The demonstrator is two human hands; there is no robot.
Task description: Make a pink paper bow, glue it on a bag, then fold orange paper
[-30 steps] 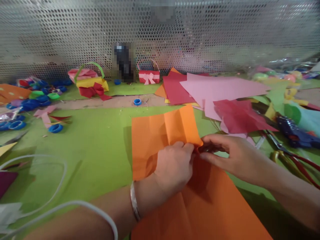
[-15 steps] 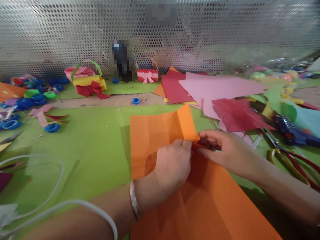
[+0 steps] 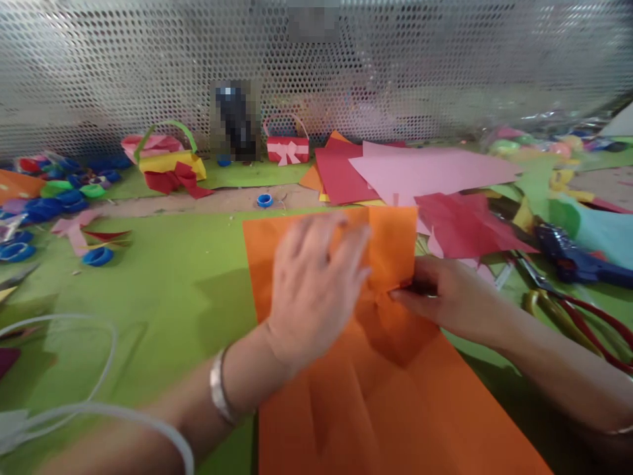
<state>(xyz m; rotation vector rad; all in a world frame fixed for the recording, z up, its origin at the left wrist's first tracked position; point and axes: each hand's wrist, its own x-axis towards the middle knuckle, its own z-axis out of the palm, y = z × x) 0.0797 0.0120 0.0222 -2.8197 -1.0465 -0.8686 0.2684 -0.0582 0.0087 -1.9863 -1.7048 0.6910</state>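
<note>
A large sheet of orange paper, marked with crease lines, lies in front of me and runs off the lower edge of the view. Its far end is folded upward, and a corner flap stands up at the right. My right hand pinches the paper's right edge, just below that flap, between thumb and fingers. Over the left part of the folded end is my left hand, slightly blurred, its fingers apart and gripping nothing. Whether its fingertips touch the paper I cannot tell.
Scissors and a blue glue gun lie at the right. Pink paper and red paper are spread behind. Small paper baskets stand near the perforated metal panel. A white cable loops at lower left.
My left hand has released the fold and moved left and up, its fingers spreading. The orange flap now stands wider and further right. My right hand still pinches the edge.
</note>
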